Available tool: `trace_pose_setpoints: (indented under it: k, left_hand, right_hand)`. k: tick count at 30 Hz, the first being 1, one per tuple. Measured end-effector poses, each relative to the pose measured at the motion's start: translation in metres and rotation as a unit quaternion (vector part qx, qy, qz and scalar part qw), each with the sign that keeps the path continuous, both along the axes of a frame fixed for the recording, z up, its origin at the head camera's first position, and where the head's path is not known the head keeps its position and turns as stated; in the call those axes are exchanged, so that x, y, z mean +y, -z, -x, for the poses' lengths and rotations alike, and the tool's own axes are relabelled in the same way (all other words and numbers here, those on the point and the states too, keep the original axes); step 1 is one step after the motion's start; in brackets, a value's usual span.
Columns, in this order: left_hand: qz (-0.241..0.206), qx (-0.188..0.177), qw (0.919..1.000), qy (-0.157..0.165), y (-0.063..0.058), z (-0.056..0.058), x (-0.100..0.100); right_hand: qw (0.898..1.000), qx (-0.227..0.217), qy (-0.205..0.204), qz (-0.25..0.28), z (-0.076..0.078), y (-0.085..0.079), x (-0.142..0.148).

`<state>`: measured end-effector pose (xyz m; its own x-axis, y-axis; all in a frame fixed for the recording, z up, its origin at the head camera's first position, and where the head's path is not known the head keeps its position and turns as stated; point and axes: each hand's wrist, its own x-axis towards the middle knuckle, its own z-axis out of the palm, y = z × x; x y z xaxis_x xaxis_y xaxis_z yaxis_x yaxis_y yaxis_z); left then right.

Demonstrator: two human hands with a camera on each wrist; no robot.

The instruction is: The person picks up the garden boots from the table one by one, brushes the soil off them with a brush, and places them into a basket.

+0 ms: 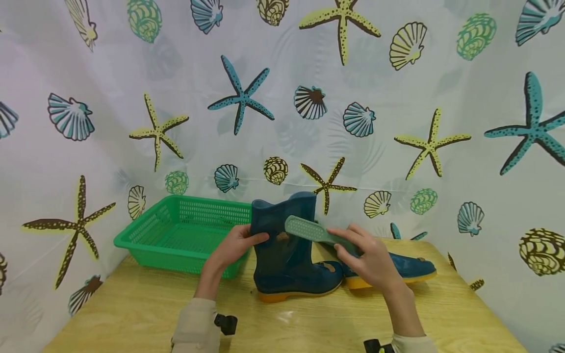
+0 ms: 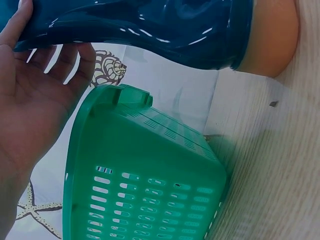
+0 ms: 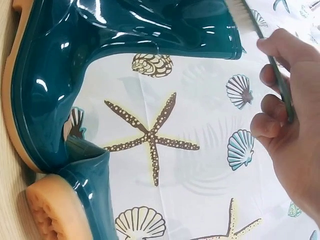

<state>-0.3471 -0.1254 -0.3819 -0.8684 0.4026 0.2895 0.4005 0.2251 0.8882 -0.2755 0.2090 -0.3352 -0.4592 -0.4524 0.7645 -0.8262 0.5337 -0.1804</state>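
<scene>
A dark blue rubber boot [image 1: 282, 269] with an orange sole stands upright on the table, its toe to the right. My left hand [image 1: 236, 245] grips the back of its shaft, thumb on the near side and fingers behind, as the left wrist view shows. In my right hand [image 1: 371, 255] is a grey-green scrub brush [image 1: 306, 229], held by its handle. Its pale bristles [image 3: 242, 17] face the upper shaft, close by the boot's top edge in the right wrist view. A second blue boot [image 1: 408, 267] lies on its side behind the right hand, partly hidden.
At the back left sits a green slatted plastic basket [image 1: 176, 262], close to the left hand. The light wooden table [image 1: 132, 314] ends at a white curtain [image 1: 282, 137] printed with shells and starfish, which hangs behind and on both sides.
</scene>
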Motion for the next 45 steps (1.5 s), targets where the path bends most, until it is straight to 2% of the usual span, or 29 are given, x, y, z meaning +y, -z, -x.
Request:
trace_pose_setpoints:
  k: [6,14,17,21,26,34,38,45]
  left_hand:
    - [-0.007,-0.002,1.0,0.004,-0.001,0.001,0.0]
    - [-0.016,0.003,0.9998,0.007,-0.002,-0.001,-0.002]
    - [-0.008,0.006,0.9999,0.007,-0.002,-0.001,-0.002]
    - [-0.001,0.007,1.0,0.004,-0.002,-0.002,-0.001]
    - [0.004,0.007,1.0,0.001,-0.001,-0.001,0.0]
    - [-0.002,0.003,1.0,0.005,-0.001,0.0,0.001]
    - [-0.008,0.005,0.9999,0.009,-0.001,0.001,0.001]
    - [-0.002,0.007,0.9999,0.01,0.001,0.003,0.001]
  right_hand:
    - [0.998,0.028,0.028,-0.044,0.006,0.006,-0.001]
    - [0.999,0.009,-0.002,-0.048,0.005,0.007,-0.008]
    - [0.997,0.01,-0.009,-0.074,0.006,0.008,-0.012]
    - [0.994,-0.01,0.001,-0.113,0.006,0.01,-0.016]
    - [0.995,-0.025,0.01,-0.095,0.004,0.01,-0.012]
    - [0.998,0.028,0.01,-0.052,0.005,0.007,-0.011]
    - [0.997,0.037,0.012,-0.071,0.008,0.008,-0.015]
    - [0.993,0.014,0.014,-0.113,0.009,0.014,-0.014]
